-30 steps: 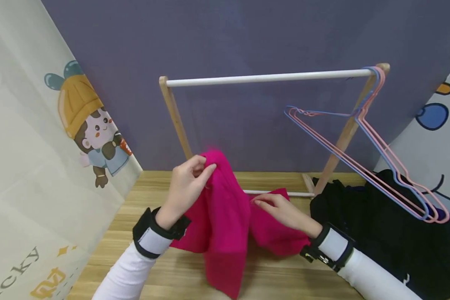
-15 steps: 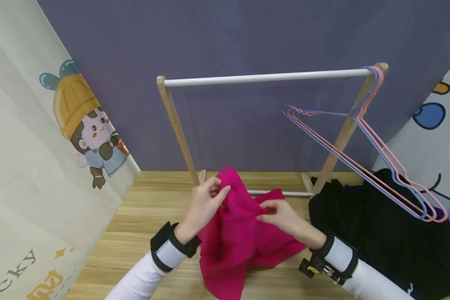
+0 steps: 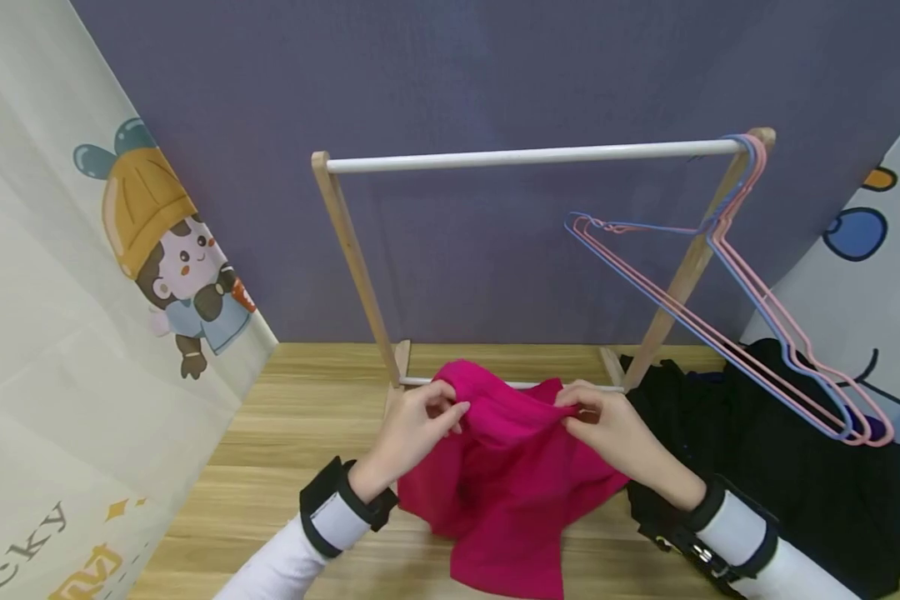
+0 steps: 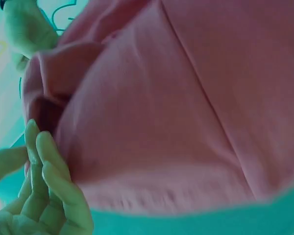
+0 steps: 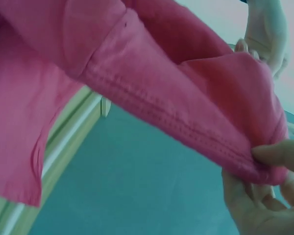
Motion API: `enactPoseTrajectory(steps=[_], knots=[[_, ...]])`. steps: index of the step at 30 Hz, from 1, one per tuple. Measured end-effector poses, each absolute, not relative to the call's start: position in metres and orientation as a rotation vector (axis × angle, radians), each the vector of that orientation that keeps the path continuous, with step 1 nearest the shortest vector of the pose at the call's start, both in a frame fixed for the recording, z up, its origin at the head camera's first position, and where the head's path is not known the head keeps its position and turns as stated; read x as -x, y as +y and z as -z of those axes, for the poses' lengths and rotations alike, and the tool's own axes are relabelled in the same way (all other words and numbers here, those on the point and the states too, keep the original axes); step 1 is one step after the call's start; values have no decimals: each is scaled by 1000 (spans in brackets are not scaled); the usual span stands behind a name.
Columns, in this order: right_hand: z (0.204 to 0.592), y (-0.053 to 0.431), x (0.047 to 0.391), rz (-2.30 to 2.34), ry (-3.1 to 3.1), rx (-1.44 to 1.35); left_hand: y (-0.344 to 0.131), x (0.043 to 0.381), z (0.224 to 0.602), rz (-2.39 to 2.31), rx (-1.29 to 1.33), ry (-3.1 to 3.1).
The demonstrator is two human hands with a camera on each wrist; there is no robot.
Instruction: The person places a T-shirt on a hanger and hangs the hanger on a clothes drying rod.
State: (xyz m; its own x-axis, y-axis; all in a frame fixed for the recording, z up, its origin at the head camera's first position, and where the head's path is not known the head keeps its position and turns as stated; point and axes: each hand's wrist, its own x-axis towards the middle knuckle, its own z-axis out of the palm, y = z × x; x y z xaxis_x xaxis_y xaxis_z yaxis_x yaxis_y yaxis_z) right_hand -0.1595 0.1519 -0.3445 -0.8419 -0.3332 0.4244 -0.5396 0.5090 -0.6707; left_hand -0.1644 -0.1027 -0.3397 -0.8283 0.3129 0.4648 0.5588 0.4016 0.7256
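Observation:
A bright pink shirt (image 3: 513,492) hangs between my hands in the head view, its lower part draping over the tabletop. My left hand (image 3: 417,429) pinches the edge of the cloth at its upper left. At the upper right, my right hand (image 3: 618,429) grips the same edge between thumb and fingers. The edge sags a little between them. A stitched band of the pink shirt (image 5: 152,105) runs to my right fingertips in the right wrist view. In the left wrist view, a broad panel of the shirt (image 4: 157,122) with a long seam lies beside my left fingers.
Behind the shirt stands a wooden rack with a white rail (image 3: 532,156). Several blue and pink hangers (image 3: 727,229) hang at the rail's right end. Dark clothes (image 3: 787,492) lie heaped on the right of the wooden table (image 3: 270,450). A dark wall rises behind.
The right hand has taken hold of the pink shirt's edge and moved right, spreading it. The left hand has come down and right with its part, so the shirt hangs lower and wider.

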Motion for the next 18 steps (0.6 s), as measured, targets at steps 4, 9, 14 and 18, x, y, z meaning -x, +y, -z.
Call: enactPoseTrajectory(steps=[4,9,14,18], knots=[[340,161,158,-1142,-2485,-844,-111,170,335,1331,840,-2452],[336,166,156,-1056,-2457,-944,-129,194,324,1217,892,-2610],[330,168,149,-1026,-2462,-1013,-134,225,321,1214,1045,-2852],[326,168,145,-1020,-2462,-1069,-130,237,325,1317,1129,-3055]])
